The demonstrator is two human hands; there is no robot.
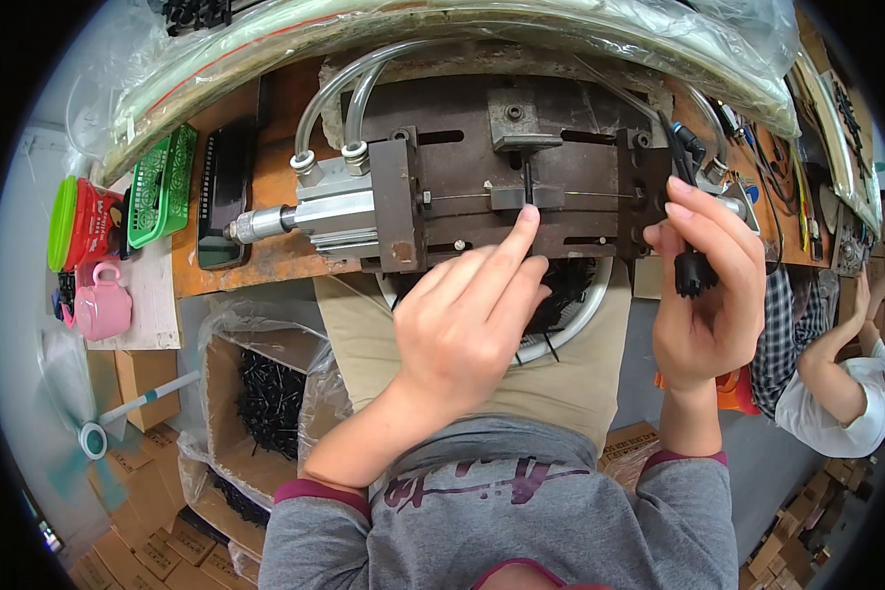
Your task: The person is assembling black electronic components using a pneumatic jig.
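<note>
My left hand, fingers apart, should gently nudge the thin, black, plastic-looking stick straight; my right hand is closed around a bunch of slim black sticks.

Block front: left hand covers the near approach to the small metal block.
Block rear: a bolted bracket bars the way.
Left side: upright plate and looping clear tubes obstruct.
Right side: dark end bracket, then right hand with black parts.
Between hands: open gap above a white rim.
</note>
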